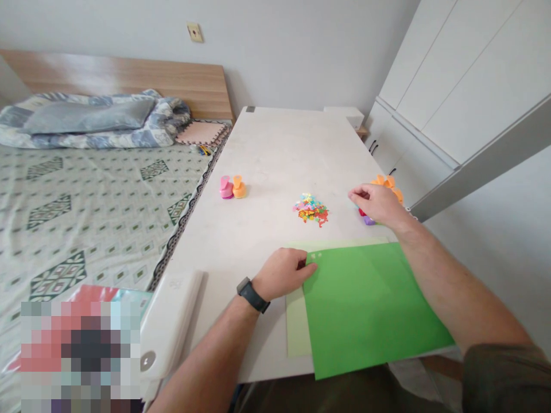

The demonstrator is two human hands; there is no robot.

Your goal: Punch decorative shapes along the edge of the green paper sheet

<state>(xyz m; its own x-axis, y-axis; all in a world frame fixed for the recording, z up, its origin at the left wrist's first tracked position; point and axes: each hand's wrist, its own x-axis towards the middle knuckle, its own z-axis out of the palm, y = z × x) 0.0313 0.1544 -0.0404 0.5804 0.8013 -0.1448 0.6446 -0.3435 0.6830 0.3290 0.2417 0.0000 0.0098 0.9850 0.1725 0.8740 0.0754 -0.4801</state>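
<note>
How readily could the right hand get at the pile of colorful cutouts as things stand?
Probably yes: the right hand is just to the right of the pile of colorful cutouts, with only white table visible between. The left hand, at the green sheet's corner, seems out of the way.

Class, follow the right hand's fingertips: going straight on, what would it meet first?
Probably the pile of small colourful cutouts on the white table, though the right hand might pass over it or beyond its far edge; the hand's height is unclear.

Left hand (287,269) gripping corner of green sheet (374,310).
</note>
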